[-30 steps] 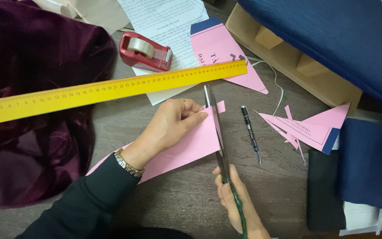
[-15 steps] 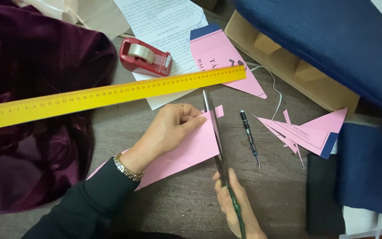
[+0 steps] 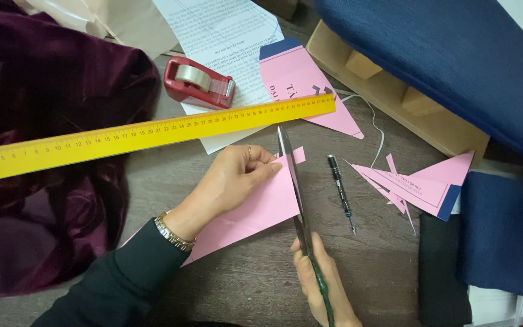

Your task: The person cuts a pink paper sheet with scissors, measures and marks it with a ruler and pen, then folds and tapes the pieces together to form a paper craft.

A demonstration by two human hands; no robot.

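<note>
**Head view: scissors along the edge of a pink sheet**

Head view. The left hand (image 3: pixel 237 178) is curled closed, its fingertips (image 3: pixel 272 169) pinching the pink sheet (image 3: pixel 255 212) near its upper corner and pressing it to the table (image 3: pixel 152 181). A metal watch (image 3: pixel 175 233) sits on that wrist above a dark sleeve. The right hand (image 3: pixel 322 281) is closed round the handles of the scissors (image 3: pixel 295 181); the blades run up along the sheet's right edge, tip just below the ruler (image 3: pixel 146 136). How far the blades gape cannot be told.

The yellow ruler lies slanted across the table just above the left hand. Above the ruler stands a red tape dispenser (image 3: pixel 198 82) on a printed white paper (image 3: pixel 225 36). Below the ruler's right end, right of the scissors, lies a pen (image 3: pixel 340 194), and further right pink offcuts (image 3: pixel 422 181). The ruler's left end rests over purple velvet (image 3: pixel 49 169).

An open cardboard box (image 3: pixel 394 91) lies above and right of the ruler's right end; small cardboard blocks (image 3: pixel 364 63) show inside, half covered by blue cloth (image 3: pixel 449 60).
</note>
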